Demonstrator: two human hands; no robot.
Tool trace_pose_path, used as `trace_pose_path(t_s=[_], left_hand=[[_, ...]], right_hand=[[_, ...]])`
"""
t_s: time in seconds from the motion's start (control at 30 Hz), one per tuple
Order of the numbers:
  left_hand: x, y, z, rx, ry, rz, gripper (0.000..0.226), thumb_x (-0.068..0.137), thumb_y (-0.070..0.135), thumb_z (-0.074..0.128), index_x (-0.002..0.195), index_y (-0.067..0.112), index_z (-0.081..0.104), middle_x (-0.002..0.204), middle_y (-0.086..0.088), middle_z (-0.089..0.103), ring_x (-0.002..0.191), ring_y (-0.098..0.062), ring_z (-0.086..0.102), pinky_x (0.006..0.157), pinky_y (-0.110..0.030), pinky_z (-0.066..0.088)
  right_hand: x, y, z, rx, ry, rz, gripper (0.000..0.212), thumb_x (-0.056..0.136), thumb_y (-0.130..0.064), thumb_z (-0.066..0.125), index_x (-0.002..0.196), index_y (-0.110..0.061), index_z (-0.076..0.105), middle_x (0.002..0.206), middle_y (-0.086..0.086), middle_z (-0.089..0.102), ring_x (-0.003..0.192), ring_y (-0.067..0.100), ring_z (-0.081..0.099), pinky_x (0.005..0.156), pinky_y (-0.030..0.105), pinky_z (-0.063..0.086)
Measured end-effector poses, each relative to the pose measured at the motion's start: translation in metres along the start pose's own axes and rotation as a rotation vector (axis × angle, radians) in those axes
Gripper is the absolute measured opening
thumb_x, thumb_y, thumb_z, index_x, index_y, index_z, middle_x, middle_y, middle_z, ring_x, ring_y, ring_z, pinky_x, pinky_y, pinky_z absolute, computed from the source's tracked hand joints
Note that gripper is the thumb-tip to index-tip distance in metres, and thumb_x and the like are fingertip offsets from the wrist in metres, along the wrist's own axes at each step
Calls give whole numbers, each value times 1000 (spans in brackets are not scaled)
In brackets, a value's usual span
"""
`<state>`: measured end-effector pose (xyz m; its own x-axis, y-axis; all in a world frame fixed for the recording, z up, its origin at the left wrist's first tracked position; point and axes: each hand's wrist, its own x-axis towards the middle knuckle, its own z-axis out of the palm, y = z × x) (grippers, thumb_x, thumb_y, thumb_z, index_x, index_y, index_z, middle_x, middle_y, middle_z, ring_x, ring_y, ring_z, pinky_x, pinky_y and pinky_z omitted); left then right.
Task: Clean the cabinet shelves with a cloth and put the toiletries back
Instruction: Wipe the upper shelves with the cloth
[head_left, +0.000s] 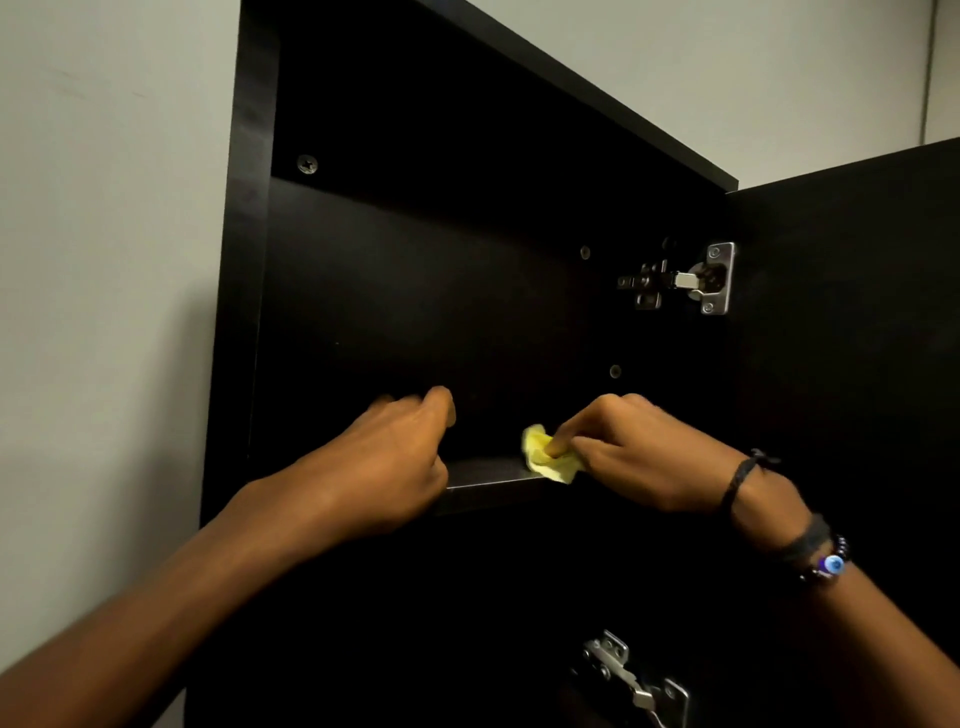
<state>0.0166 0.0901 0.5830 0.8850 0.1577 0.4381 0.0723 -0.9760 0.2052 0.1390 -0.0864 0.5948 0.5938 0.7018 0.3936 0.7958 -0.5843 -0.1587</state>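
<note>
Now wiping shelf (483, 475) w/ yellow cloth (548, 454).
Right hand (639, 452) grip pinches cloth at shelf front edge; left hand (400, 457), curled (empty?), lies at its 9 o'clock.

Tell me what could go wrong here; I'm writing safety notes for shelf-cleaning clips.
1. The small yellow cloth sits at the front edge of the dark cabinet shelf, pressed down by the right hand; it could slip off.
2. The left hand appears to rest on that edge; leaning hard might strain the shelf.
3. The open dark cabinet door stands near head height, so bumping it is possible.
</note>
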Motion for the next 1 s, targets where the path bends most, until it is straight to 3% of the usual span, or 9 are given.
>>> trace_pose_path(t_s=[0.07,0.2,0.33,0.47,0.53,0.6,0.7,0.87,1.0], left_hand=[[0,-2,1,13,5,-2,35,93,10,41,126,23,38,113,2,47,107,-15,44,93,-29,41],[-1,-2,4,28,4,3,38,91,9,41,127,21,39,116,0,48,109,-16,45,92,-27,40],[-1,-3,4,48,41,5,38,91,7,41,128,19,39,112,-2,48,106,-18,45,87,-23,36],[-1,-5,4,50,95,27,37,90,8,43,124,22,42,109,3,48,102,-13,43,85,-22,35],[-2,-7,5,52,148,33,35,90,7,44,120,24,43,107,5,48,100,-12,43,83,-22,35],[-7,-6,5,79,242,59,34,89,8,46,117,26,45,110,6,52,100,-11,45,85,-23,38],[-19,-2,2,303,473,237,37,83,12,56,116,27,52,111,5,60,104,-17,53,89,-34,45],[-42,-9,-24,800,382,302,55,45,11,86,97,13,68,91,-12,69,90,-31,66,82,-51,49],[-59,-15,-53,993,375,312,53,38,0,85,89,4,71,92,-23,69,99,-40,65,92,-62,42]], right_hand=[[-2,10,-5,-180,20,106,28,94,-27,46,114,-15,60,118,9,57,106,26,57,94,38,49],[12,25,1,-317,-32,191,29,95,-27,45,114,-8,53,119,15,55,106,31,56,88,34,45],[39,16,9,-151,1,168,33,94,-25,46,119,-6,54,124,17,55,112,32,56,88,33,45],[34,4,11,48,-51,21,31,94,-22,45,118,-16,65,114,10,66,99,20,63,84,28,51],[18,3,9,123,-90,-48,29,93,-29,50,113,-18,68,109,8,70,98,21,65,90,38,54],[8,13,4,92,-58,-58,29,91,-38,54,104,-19,71,101,5,72,92,19,67,87,41,55],[8,34,-1,58,-36,96,35,94,-42,50,108,-16,69,107,6,69,96,18,65,91,38,54],[26,27,11,60,-108,97,39,99,-39,39,110,-14,66,107,10,67,97,22,63,87,34,50],[37,-15,20,104,-177,-43,34,100,-31,38,122,-18,61,119,3,63,106,16,59,94,29,45]])
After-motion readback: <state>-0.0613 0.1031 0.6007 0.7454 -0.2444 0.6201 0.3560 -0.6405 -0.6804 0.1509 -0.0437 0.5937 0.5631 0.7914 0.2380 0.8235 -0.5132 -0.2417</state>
